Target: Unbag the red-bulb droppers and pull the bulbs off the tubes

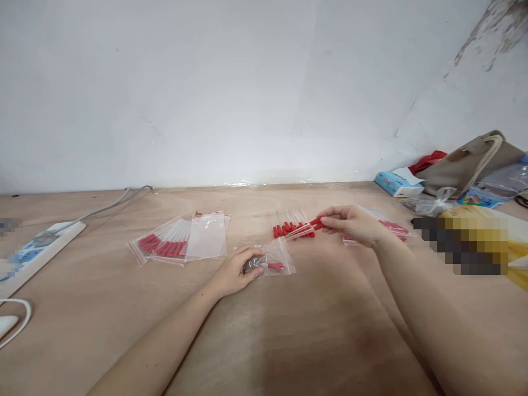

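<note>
My left hand (240, 271) rests on the table with thumb and fingers closed round the end of a clear zip bag (289, 262). A red piece (275, 266) shows in the bag. The part between my fingers looks dark grey; I cannot make out what it is. To the right, my right hand (350, 222) pinches a few thin pale sticks with red handles (317, 221), their pale ends pointing left toward the bag's opening. Beneath and behind them lies a row of loose red-handled sticks (284, 229). Whether the held tips are inside the bag, I cannot tell.
Left lie filled zip bags with red-handled sticks (169, 247) beside flat clear bags (208, 234). Another bag with red pieces (396, 227) sits behind my right wrist. A power strip (61, 242) is at far left; a tissue pack (398, 182) and handbag (466, 162) stand right.
</note>
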Motion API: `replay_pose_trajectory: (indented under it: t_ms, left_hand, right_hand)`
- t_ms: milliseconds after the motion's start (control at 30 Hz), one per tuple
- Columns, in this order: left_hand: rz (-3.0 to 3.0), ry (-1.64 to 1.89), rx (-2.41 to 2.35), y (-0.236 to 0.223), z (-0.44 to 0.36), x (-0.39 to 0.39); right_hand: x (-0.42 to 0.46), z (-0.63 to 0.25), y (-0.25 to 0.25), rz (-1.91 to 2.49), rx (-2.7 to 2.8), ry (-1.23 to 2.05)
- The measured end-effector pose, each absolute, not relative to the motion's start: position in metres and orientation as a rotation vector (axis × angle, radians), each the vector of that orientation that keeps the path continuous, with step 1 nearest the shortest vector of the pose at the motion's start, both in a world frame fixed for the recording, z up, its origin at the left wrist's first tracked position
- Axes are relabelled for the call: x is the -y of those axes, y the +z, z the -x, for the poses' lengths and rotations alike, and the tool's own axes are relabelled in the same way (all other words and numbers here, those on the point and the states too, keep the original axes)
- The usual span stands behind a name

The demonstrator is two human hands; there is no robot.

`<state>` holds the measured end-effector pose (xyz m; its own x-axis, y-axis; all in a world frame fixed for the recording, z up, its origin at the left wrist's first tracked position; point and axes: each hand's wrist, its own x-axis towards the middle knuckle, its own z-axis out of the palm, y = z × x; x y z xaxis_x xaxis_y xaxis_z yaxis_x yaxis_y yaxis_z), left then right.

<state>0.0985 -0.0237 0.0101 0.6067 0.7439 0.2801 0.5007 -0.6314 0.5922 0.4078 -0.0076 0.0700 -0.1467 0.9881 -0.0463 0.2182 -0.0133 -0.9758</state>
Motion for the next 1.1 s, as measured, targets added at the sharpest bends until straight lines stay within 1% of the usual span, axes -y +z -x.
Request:
replay_pose_trajectory:
  t_ms: [133,300,367,500,600,733,900,1100]
  left_hand:
    - [-2.379,0.723,-0.990,0.011,-0.099,0.024]
    - [-2.379,0.716,-1.019,0.012,-0.099,0.025]
    - [-2.381,0.711,-1.016,0.012,-0.099,0.025]
    - [-2.385,0.727,-1.006,0.011,-0.099,0.024]
    - [-2.393,0.744,-1.003,0.010,-0.099,0.024]
    - [-2.394,0.741,-1.002,0.009,-0.099,0.024]
    - [-2.385,0.722,-1.011,0.010,-0.100,0.023]
    - [-2.376,0.729,-1.010,0.012,-0.101,0.024]
  right_hand:
    - [0.000,-0.422,0.069,1.210,1.481,0.748]
    - [-0.008,-0.389,0.034,1.207,1.707,0.186]
    - [-0.009,-0.378,0.021,1.178,1.862,0.053]
    - [-0.007,-0.368,0.005,1.129,2.057,-0.026]
    - [-0.006,-0.367,0.002,1.180,2.124,-0.036]
    - [-0.003,-0.363,0.002,1.306,2.080,-0.110]
    - [-0.003,-0.349,0.003,1.349,1.948,-0.189]
    - [-0.010,-0.333,0.000,1.364,2.012,-0.195]
